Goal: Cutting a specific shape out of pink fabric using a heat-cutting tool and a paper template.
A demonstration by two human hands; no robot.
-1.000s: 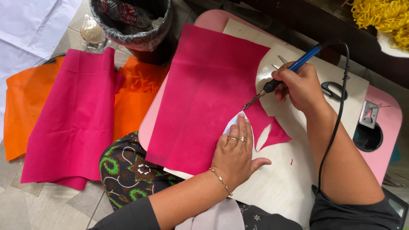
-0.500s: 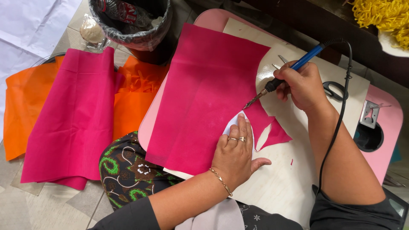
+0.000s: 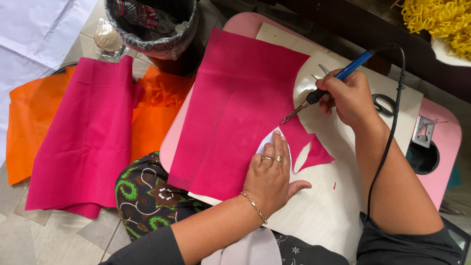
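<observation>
The right hand (image 3: 349, 97) has its fingers clenched around a blue-handled hot cutting tool (image 3: 328, 87), held like a pen. The tool's metal tip touches the pink fabric (image 3: 235, 113) just above the left hand. A black cord (image 3: 392, 122) runs from the tool's top end and drops along the right forearm.

The left hand (image 3: 269, 179) lies flat on the fabric, fingers released and spread, grasping nothing. It presses down a white template (image 3: 267, 142), which peeks out under the fingertips. Right of the left hand, the fabric is cut into a pointed flap with a leaf-shaped slit.

The fabric lies on a pale board (image 3: 324, 206), which rests on a pink worktop (image 3: 441, 147). Black scissors (image 3: 385, 104) lie on the board just right of the right hand.

Left of the fabric, a second pink cloth (image 3: 83, 142) lies over orange cloth (image 3: 29, 122) on the floor. Above that cloth stands a black bin (image 3: 157, 39) lined with a plastic bag. Yellow strands (image 3: 436, 19) fill the corner far above the right hand.
</observation>
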